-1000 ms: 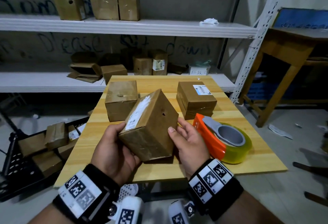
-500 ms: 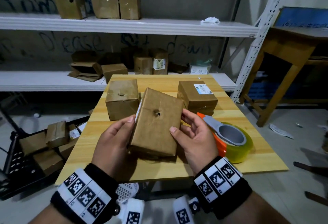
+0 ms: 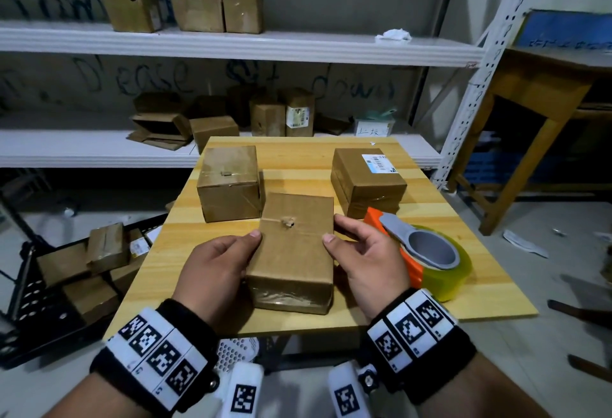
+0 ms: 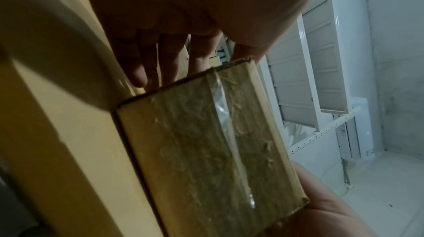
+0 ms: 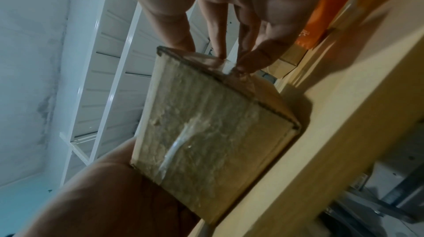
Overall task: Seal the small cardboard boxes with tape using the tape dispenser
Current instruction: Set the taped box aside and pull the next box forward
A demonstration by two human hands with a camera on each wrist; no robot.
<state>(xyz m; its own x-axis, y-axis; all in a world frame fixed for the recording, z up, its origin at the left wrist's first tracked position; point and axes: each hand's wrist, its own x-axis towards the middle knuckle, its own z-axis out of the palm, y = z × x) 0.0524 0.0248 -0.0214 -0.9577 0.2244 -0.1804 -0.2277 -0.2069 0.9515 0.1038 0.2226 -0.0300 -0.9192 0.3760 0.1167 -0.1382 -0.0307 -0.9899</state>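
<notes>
Both hands are holding one small cardboard box (image 3: 294,252) at the near middle of the wooden table (image 3: 490,298), its bottom edge seeming to sit on the table, long face tilted up toward the camera. Left hand (image 3: 218,262) is gripping the left side, thumb on the top face, fingers wrapping behind. Right hand (image 3: 367,258) is clamping the right side the same way, thumb on the upper edge. The wrist views are showing the near end face already covered with wrinkled clear tape (image 4: 220,106).

The top face is showing a seam with a torn hole (image 3: 287,221); probably the face needing tape. The tape dispenser (image 3: 417,252), orange with a yellowish roll, is lying just right of the right hand, untouched.

Step in hand looks like positioning the box. Doing it well: lay it flat with the seam facing up, keep the left hand pressing it down, free the right hand for the dispenser, and run tape along the seam and past both edges.

Two other boxes are sitting far left (image 3: 228,182) and far right (image 3: 367,179) on the table.
</notes>
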